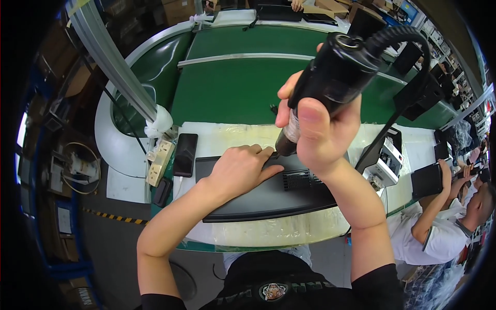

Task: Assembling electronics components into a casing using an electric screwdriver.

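Observation:
My right hand (328,129) is wrapped round a black electric screwdriver (338,72), held upright with its coiled cord leaving the top. The lower end of the screwdriver points down at the far edge of a flat black panel (232,204) with a vent grille; its very tip is hidden. On that panel rests my left hand (240,168), fingers stretched forward and the thumb apart. Its fingertips lie right beside the screwdriver's nose, and I cannot tell whether they touch it.
Left of the panel are a black phone (185,154) and a white power strip (161,161). A white screw-feeder-like box (386,163) stands at the right. Beyond runs a green conveyor belt (232,88). A co-worker (439,232) at the right handles a dark panel (428,181).

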Demonstrator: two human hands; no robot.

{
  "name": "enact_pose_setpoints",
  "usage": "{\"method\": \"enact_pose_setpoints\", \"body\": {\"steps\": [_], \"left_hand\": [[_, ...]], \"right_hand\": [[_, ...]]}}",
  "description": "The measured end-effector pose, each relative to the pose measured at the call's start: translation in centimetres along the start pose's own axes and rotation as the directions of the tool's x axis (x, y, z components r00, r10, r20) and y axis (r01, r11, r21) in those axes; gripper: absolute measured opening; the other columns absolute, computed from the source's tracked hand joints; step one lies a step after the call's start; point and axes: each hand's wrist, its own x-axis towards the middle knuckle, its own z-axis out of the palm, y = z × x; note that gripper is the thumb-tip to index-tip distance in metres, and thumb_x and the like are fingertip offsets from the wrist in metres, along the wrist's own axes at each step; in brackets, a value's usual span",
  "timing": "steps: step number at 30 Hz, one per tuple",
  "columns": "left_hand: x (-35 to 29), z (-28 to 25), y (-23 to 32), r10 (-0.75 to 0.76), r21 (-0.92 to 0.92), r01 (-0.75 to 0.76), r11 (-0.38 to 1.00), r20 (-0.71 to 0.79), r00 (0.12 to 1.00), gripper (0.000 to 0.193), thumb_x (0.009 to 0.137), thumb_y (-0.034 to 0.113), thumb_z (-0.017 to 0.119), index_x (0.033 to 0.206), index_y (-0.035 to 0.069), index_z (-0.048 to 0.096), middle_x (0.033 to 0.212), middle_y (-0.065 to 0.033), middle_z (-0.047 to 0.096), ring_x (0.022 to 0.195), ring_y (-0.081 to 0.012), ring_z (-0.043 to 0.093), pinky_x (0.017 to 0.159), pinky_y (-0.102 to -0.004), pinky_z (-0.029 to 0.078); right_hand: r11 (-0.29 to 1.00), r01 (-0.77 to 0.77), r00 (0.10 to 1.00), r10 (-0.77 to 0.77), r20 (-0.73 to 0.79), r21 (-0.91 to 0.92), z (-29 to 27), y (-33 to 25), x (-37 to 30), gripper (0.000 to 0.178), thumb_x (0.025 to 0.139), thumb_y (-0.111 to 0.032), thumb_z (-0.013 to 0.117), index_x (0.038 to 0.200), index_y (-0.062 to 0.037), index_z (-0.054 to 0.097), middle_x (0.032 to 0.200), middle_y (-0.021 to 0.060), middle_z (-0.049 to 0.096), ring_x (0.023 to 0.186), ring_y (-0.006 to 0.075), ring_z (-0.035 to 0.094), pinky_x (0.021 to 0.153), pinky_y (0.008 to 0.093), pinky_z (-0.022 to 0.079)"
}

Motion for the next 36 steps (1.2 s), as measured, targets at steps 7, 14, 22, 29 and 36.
{"method": "enact_pose_setpoints", "body": {"steps": [7, 14, 22, 29, 36], "left_hand": [[-0.7, 0.0, 0.3, -0.030, -0.015, 0.030, 0.999, -0.026, 0.999, 0.038, 0.090, 0.038, 0.056, 0.098, 0.002, 0.065, 0.081, -0.0158, 0.066, 0.073, -0.0318, 0.065, 0.065, -0.0392, 0.053], [-5.3, -2.3, -9.1, -0.512, -0.609, 0.501, 0.615, 0.175, 0.841, 0.060, 0.100, 0.048, 0.029, 0.092, 0.001, 0.066, 0.089, -0.0126, 0.068, 0.081, -0.0242, 0.064, 0.080, -0.0349, 0.047], [-11.0, 2.4, -9.5, -0.708, -0.952, 0.108, 0.285, -0.133, 0.694, 0.051, 0.101, 0.041, 0.034, 0.078, 0.004, 0.059, 0.075, -0.0036, 0.057, 0.069, -0.0119, 0.050, 0.069, -0.0256, 0.041], [1.8, -9.6, -1.0, -0.656, -0.708, 0.389, 0.589, -0.140, 0.741, 0.047, 0.099, 0.045, 0.039, 0.076, 0.007, 0.055, 0.065, 0.0020, 0.047, 0.060, -0.0057, 0.043, 0.058, -0.0199, 0.035], [10.7, -11.3, 7.1, -0.076, -0.332, 0.056, 0.942, -0.046, 0.996, 0.049, 0.093, 0.040, 0.052, 0.112, -0.005, 0.056, 0.108, -0.0179, 0.061, 0.099, -0.0224, 0.059, 0.090, -0.0335, 0.044]], "right_hand": [[0.997, -0.039, 0.997, 0.034, -0.065, -0.066, 0.0, -0.9, 0.2, 0.037, 0.093, -0.020, 0.058, 0.117, -0.0007, 0.037, 0.094, 0.0155, 0.063, 0.054, 0.0127, 0.056, 0.044, 0.0229, 0.043], [0.886, 0.090, 0.901, -0.266, -0.341, -0.454, -13.1, -13.7, -2.4, 0.056, 0.096, -0.033, 0.051, 0.132, 0.0030, 0.028, 0.094, 0.0174, 0.061, 0.059, 0.0173, 0.057, 0.052, 0.0272, 0.049], [0.547, -0.353, 0.778, -0.280, -0.563, -0.759, -23.6, -11.4, -11.8, 0.028, 0.092, -0.011, 0.053, 0.112, -0.0019, 0.036, 0.087, 0.0101, 0.059, 0.055, 0.0138, 0.055, 0.052, 0.0252, 0.047], [0.648, -0.336, 0.739, -0.268, -0.618, -0.684, -26.5, -10.1, -15.1, 0.028, 0.092, -0.009, 0.050, 0.114, -0.0007, 0.035, 0.093, 0.0125, 0.059, 0.058, 0.0147, 0.057, 0.054, 0.0258, 0.047], [0.642, -0.441, 0.738, -0.139, -0.660, -0.628, -24.9, -9.8, -13.7, 0.021, 0.093, -0.009, 0.052, 0.108, -0.0009, 0.041, 0.086, 0.0091, 0.060, 0.056, 0.0121, 0.055, 0.052, 0.0238, 0.046]]}}
